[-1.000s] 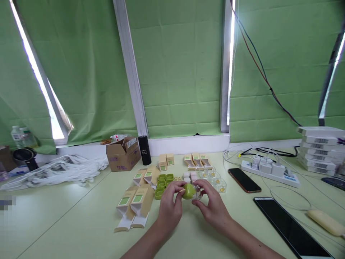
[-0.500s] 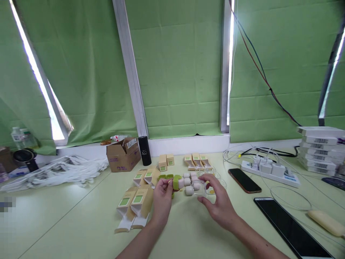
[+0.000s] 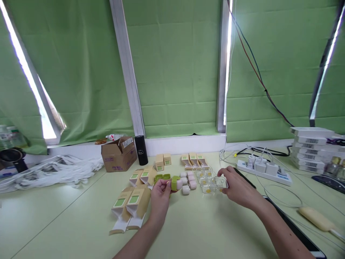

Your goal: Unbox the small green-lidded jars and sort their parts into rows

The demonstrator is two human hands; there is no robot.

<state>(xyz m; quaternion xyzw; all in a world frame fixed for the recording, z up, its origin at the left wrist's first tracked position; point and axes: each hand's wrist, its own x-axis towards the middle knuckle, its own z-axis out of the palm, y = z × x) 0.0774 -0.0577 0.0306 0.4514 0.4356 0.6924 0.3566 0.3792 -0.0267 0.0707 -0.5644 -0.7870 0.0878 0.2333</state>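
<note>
My left hand [image 3: 159, 199] pinches a small green holder [image 3: 174, 182] with a white rounded piece [image 3: 179, 185] in its right end. At the right, my right hand [image 3: 238, 187] grips a clear plastic cover [image 3: 221, 182] by its rim, beside several similar clear covers [image 3: 207, 180] standing on the table. Between the hands lie several small white and pale pink pieces [image 3: 185, 190]. More green holders [image 3: 162, 177] sit just behind my left hand, which partly hides them. Cardboard cartons with green labels [image 3: 138, 198] lie open to the left of that hand.
Further back stand small cartons [image 3: 159, 162], open cartons [image 3: 193, 160], a brown box [image 3: 118, 156] and a black cylinder [image 3: 141, 151]. To the right are a power strip [image 3: 264, 170], cables, a tablet [image 3: 296, 230], a cream mouse-shaped device [image 3: 316, 218] and stacked white boxes [image 3: 308, 149].
My right hand has moved right with the clear cover, from beside the white pieces to the cluster of clear covers. My left hand keeps the green holder in nearly the same place.
</note>
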